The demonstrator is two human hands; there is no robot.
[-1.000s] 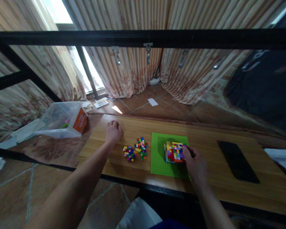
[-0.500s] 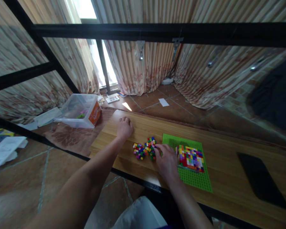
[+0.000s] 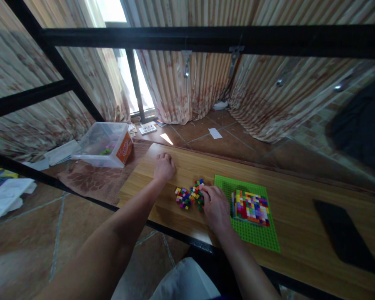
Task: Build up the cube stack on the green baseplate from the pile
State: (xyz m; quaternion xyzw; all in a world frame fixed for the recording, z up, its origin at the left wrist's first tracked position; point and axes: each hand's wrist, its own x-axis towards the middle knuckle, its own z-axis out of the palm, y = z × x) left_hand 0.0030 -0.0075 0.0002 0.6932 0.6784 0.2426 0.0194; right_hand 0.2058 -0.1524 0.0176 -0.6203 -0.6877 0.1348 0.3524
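A pile of small coloured bricks [image 3: 189, 196] lies on the wooden table [image 3: 300, 200]. My right hand [image 3: 215, 205] reaches into the pile's right side with fingers curled over the bricks; whether it holds one is hidden. To its right a green baseplate [image 3: 256, 239] carries a multicoloured block of stacked bricks [image 3: 250, 207]. My left hand [image 3: 164, 166] rests on the table as a loose fist, behind and left of the pile, holding nothing I can see.
A black phone [image 3: 343, 237] lies flat on the table at the right. A clear plastic box with an orange label [image 3: 104, 143] sits on the floor to the left. A black metal frame [image 3: 206, 39] crosses the view; curtains hang behind.
My right hand left the multicoloured block and moved left onto the loose brick pile. The view shifted left. My left hand stayed put.
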